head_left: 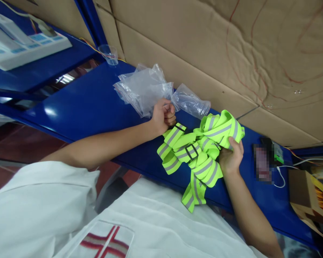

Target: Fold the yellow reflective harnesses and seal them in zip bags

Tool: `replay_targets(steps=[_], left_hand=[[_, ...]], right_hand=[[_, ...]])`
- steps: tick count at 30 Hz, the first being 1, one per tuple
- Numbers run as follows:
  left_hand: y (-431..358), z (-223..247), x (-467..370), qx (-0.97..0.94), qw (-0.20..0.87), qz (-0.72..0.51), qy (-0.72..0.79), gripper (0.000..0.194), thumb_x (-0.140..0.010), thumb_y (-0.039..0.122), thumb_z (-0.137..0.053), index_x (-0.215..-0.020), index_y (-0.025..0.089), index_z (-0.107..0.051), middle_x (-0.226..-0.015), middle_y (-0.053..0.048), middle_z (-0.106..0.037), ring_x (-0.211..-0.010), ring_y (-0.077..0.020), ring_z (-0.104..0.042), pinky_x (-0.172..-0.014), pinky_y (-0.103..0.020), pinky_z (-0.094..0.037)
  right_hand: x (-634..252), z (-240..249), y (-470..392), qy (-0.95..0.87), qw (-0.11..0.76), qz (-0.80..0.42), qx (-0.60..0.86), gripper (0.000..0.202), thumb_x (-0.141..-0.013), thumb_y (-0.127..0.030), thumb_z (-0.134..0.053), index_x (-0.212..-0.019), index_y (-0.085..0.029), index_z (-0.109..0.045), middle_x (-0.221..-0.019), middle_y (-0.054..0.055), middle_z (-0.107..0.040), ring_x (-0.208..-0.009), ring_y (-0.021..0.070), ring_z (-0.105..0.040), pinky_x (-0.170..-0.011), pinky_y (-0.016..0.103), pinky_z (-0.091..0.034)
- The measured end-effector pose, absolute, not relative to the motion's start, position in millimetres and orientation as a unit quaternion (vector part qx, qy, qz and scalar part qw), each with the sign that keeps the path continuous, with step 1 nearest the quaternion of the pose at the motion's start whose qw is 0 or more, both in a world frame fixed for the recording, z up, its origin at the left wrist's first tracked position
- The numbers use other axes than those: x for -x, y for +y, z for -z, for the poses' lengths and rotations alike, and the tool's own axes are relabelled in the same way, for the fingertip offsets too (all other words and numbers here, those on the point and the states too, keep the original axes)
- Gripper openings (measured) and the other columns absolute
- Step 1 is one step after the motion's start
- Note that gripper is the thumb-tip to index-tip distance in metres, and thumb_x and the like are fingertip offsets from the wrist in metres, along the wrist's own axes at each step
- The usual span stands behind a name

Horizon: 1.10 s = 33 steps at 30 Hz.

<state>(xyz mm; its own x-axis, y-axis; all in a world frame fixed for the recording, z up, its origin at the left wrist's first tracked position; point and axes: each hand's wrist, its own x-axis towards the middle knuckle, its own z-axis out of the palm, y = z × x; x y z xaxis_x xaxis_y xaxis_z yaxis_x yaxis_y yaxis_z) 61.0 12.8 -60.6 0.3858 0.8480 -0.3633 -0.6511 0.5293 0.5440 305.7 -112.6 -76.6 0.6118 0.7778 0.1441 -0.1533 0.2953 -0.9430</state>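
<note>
A tangled bundle of neon yellow-green straps (204,143) with grey reflective stripes and black buckles lies over the blue table. My right hand (232,156) grips the bundle's right side, thumb on top and the other fingers hidden behind the straps. At the bundle's upper left end is my left hand (164,116), its fingers curled closed beside a buckle; what it pinches, if anything, is hidden. Just behind that hand lies a pile of clear plastic bags (144,89), with another crumpled clear bag (191,102) to its right.
Along the back stands a cardboard wall (177,46). A clear cup (109,54) and a white power strip (29,50) are at the left of the blue table (78,96). To the right are a phone-like item (262,163), a white cable and an open cardboard box (303,190).
</note>
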Motion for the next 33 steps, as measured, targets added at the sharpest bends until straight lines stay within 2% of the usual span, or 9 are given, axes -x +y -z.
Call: replay_targets(steps=[5,17,24,29,33], left_hand=[[12.8,60.4,-61.1,-0.162,0.815,-0.460,0.312,0.044,-0.097,0.036,-0.041,-0.056,0.020,-0.040,-0.043,0.009,-0.012,-0.031,-0.0067,-0.014,-0.038,-0.022,-0.013],[13.5,63.3,-60.8,-0.152,0.818,-0.462,0.308,0.043,-0.097,0.037,-0.044,-0.058,0.021,-0.039,-0.044,0.009,-0.012,-0.032,-0.0067,-0.014,-0.038,-0.022,-0.012],[11.8,59.4,-61.5,-0.144,0.813,-0.463,0.323,0.043,-0.098,0.038,-0.043,-0.058,0.021,-0.038,-0.044,0.009,-0.012,-0.032,-0.0073,-0.014,-0.037,-0.022,-0.013],[14.3,64.5,-60.5,-0.193,0.799,-0.461,0.335,0.046,-0.098,0.040,-0.040,-0.056,0.021,-0.038,-0.045,0.009,-0.012,-0.033,-0.0078,-0.012,-0.037,-0.023,-0.016],[13.7,68.0,-61.8,-0.374,0.728,-0.481,0.315,0.051,-0.096,0.050,-0.042,-0.053,0.023,-0.041,-0.046,0.008,-0.009,-0.037,-0.0087,-0.011,-0.039,-0.024,-0.018]], right_hand=[[-306.0,76.4,-112.1,-0.309,0.749,-0.320,0.491,0.037,-0.078,-0.027,-0.080,-0.113,-0.018,-0.076,-0.109,0.002,-0.077,-0.112,0.0205,-0.073,-0.113,0.039,-0.053],[-309.6,80.0,-110.5,-0.328,0.728,-0.312,0.515,0.035,-0.082,-0.031,-0.074,-0.115,-0.020,-0.073,-0.116,0.005,-0.076,-0.116,0.0242,-0.072,-0.111,0.043,-0.056],[-304.9,75.8,-110.7,-0.292,0.748,-0.330,0.496,0.036,-0.080,-0.028,-0.077,-0.114,-0.020,-0.074,-0.112,0.002,-0.077,-0.115,0.0220,-0.072,-0.110,0.039,-0.057],[-302.0,74.8,-109.2,-0.286,0.757,-0.331,0.485,0.035,-0.077,-0.027,-0.078,-0.112,-0.019,-0.075,-0.111,0.001,-0.076,-0.113,0.0201,-0.073,-0.107,0.035,-0.057],[-301.2,67.9,-110.5,-0.284,0.765,-0.320,0.482,0.038,-0.077,-0.026,-0.078,-0.114,-0.018,-0.075,-0.117,0.003,-0.075,-0.112,0.0204,-0.073,-0.105,0.035,-0.058]])
